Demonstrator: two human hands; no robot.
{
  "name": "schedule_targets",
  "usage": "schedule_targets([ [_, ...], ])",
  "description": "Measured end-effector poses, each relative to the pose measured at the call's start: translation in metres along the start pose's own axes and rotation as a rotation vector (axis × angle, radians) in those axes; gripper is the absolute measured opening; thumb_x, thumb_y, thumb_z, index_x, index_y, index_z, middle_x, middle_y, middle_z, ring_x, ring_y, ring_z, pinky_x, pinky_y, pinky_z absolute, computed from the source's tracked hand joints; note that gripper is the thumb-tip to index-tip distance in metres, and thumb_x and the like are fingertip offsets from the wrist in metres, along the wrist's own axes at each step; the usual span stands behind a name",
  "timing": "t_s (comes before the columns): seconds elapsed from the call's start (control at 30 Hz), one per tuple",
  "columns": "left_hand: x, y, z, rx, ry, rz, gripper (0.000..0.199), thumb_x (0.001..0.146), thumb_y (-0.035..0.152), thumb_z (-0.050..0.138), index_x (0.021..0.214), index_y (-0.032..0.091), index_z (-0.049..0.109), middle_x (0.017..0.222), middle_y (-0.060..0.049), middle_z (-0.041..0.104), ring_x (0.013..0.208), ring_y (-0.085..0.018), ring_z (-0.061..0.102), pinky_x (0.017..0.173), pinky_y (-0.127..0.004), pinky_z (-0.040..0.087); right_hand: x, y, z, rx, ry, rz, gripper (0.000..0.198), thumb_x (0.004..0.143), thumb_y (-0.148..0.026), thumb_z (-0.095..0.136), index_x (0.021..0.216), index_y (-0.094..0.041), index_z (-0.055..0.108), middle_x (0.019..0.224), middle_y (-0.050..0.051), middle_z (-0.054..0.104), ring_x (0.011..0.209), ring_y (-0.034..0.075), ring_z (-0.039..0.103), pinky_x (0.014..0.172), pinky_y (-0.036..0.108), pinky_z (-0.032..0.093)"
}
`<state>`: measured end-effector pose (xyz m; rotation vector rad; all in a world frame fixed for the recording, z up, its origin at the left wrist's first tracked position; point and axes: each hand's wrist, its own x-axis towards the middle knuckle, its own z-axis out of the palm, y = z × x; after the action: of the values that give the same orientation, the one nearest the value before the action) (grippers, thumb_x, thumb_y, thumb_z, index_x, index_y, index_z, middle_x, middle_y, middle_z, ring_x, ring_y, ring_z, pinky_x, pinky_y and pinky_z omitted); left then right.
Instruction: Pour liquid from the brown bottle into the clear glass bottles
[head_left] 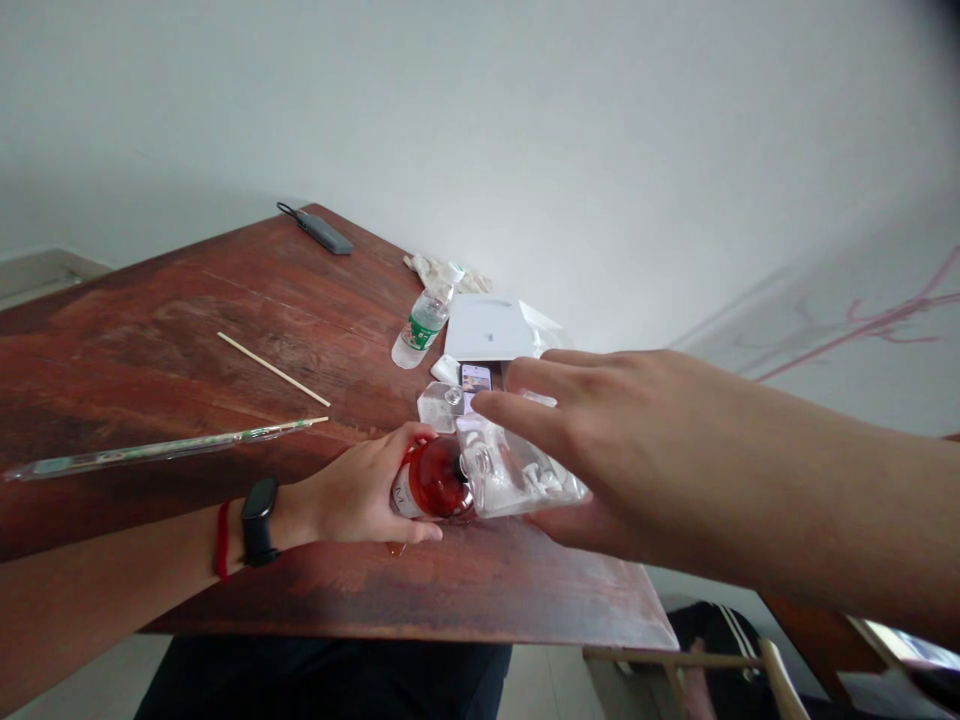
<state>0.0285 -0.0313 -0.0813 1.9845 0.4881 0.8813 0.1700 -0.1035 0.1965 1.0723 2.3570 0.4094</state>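
Observation:
My left hand point(364, 490) is wrapped round a bottle of red liquid point(436, 480) with a pale label. The bottle is tilted, its mouth end toward my right hand. My right hand point(600, 425) grips a clear plastic container point(510, 490) from its right side, with the thumb below and the fingers above. White pieces show through the container's wall. Its round neck or opening meets the bottle's mouth end, and I cannot tell whether they touch. Behind them lies a clear lid-like plastic piece point(441, 408), close to a phone point(475, 378) with a lit screen.
A clear bottle with a green label point(420, 330) stands near a white box point(489, 328) and a crumpled cloth point(435, 270). Farther back lies a grey device with a strap point(322, 232). Left are a bare stick point(274, 368) and wrapped chopsticks point(150, 455). Someone's leg point(716, 650) shows lower right.

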Motion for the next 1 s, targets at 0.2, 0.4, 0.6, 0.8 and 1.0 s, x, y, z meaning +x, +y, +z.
schedule_targets([
  [0.2,0.001,0.000,0.000,0.014,-0.014,0.009,0.091,0.068,0.048,0.097,0.140,0.024,0.049,0.129,-0.012,0.072,0.114,-0.040,0.074,0.097,-0.051,0.059,0.001,0.000,0.001,-0.018,0.015,-0.005,0.041,0.084,-0.029,0.082,0.122,-0.018,0.074,0.100,0.009,0.079,0.076,0.023,0.072,0.065,0.033,0.048],
  [0.4,0.000,0.003,-0.001,0.024,-0.030,0.003,0.090,0.069,0.047,0.097,0.140,0.023,0.047,0.131,-0.013,0.072,0.116,-0.040,0.073,0.099,-0.052,0.058,0.002,0.000,0.000,-0.022,-0.006,-0.032,0.041,0.083,-0.030,0.083,0.121,-0.017,0.075,0.102,0.010,0.079,0.079,0.025,0.073,0.065,0.035,0.050],
  [0.6,0.000,0.003,-0.001,-0.021,-0.013,-0.003,0.092,0.067,0.046,0.098,0.142,0.025,0.048,0.128,-0.011,0.074,0.115,-0.039,0.074,0.100,-0.051,0.058,0.004,-0.004,-0.005,-0.028,-0.014,-0.037,0.034,0.083,-0.029,0.083,0.114,-0.018,0.076,0.103,0.011,0.079,0.082,0.027,0.074,0.066,0.036,0.052],
  [0.8,-0.001,0.010,-0.005,-0.016,-0.033,-0.005,0.086,0.073,0.046,0.093,0.142,0.024,0.048,0.132,-0.010,0.072,0.116,-0.039,0.074,0.103,-0.050,0.057,-0.001,-0.004,-0.002,0.003,-0.001,0.003,0.047,0.083,-0.030,0.084,0.127,-0.018,0.073,0.111,0.012,0.080,0.087,0.029,0.076,0.071,0.039,0.057],
  [1.0,0.000,0.013,-0.007,-0.002,-0.057,-0.001,0.087,0.070,0.050,0.097,0.138,0.023,0.051,0.131,-0.013,0.073,0.115,-0.040,0.074,0.101,-0.051,0.057,-0.020,0.004,0.019,0.133,0.065,0.074,0.055,0.088,-0.034,0.082,0.139,-0.020,0.069,0.126,0.014,0.079,0.101,0.032,0.079,0.082,0.045,0.064],
])
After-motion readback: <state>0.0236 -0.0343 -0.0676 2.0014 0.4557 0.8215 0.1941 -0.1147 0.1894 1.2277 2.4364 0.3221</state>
